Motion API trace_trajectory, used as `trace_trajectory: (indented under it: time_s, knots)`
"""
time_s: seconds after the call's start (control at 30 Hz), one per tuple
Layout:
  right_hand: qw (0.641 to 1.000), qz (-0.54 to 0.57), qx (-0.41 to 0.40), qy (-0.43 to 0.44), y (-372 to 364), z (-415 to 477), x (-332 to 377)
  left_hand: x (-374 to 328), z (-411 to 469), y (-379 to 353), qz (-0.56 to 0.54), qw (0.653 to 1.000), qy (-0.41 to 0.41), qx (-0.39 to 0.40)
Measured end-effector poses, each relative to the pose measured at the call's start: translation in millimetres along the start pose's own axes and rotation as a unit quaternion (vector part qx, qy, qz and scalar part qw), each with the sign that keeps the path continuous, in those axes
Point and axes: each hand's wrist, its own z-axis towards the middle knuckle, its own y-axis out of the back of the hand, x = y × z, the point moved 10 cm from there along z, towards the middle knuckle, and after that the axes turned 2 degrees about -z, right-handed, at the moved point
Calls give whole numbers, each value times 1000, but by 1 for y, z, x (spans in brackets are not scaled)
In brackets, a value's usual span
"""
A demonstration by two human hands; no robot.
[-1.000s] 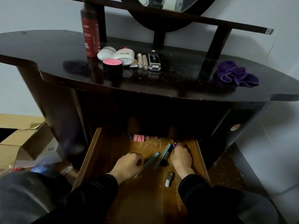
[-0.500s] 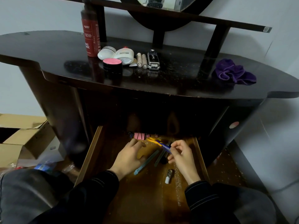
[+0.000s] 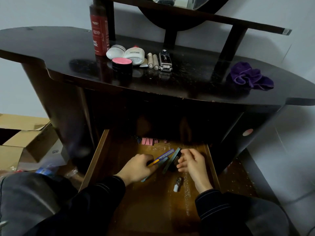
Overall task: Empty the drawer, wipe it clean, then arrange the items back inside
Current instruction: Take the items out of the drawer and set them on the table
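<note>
Head view, looking down into open drawer (image 3: 95, 160) below dark counter (image 3: 51, 48).

- Left hand (image 3: 136, 167): at mid-drawer, fingers (image 3: 148, 158) curled tight round the yellow end of a pen (image 3: 166, 154); its purple end points toward the back right corner.
- Right hand (image 3: 192, 162): near the right wall of the drawer, fingers (image 3: 183, 165) loosely bent and spread. No grip on anything visible. Fingertips sit just beside two teal sticks (image 3: 172, 160) and over a dark object too dim to identify.
- One teal stick runs under the left hand; whether that hand also holds it, cannot tell.
- Vial (image 3: 177, 183), white cap toward the front edge, lies on the drawer floor between the two wrists.
- Pink clips (image 3: 147, 141) lie at the back edge, partly under the counter's shadow.
- Pale specks (image 3: 186, 193) are scattered along the right side of the drawer floor.

On the counter, back left of centre: red bottle (image 3: 99, 31) upright; two white jars (image 3: 116, 51) beside it; pink-lidded pot (image 3: 122, 65) in front of them; two tubes (image 3: 152, 60) lying side by side; silver case (image 3: 165, 61) touching the tubes' right. Purple cloth (image 3: 250, 77) is bunched near the right end, well apart from the rest.

Cardboard box (image 3: 25, 138) sits on the floor at left.
</note>
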Motion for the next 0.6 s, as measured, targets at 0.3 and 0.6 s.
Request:
trace_trajectory:
  time_s: [0.3, 0.6]
  knots:
    - [893, -443, 79, 24, -36, 16, -36, 42, -3, -7, 53, 986, 156, 37]
    - [749, -617, 148, 192, -83, 19, -36, 54, -4, -2, -1, 980, 197, -7]
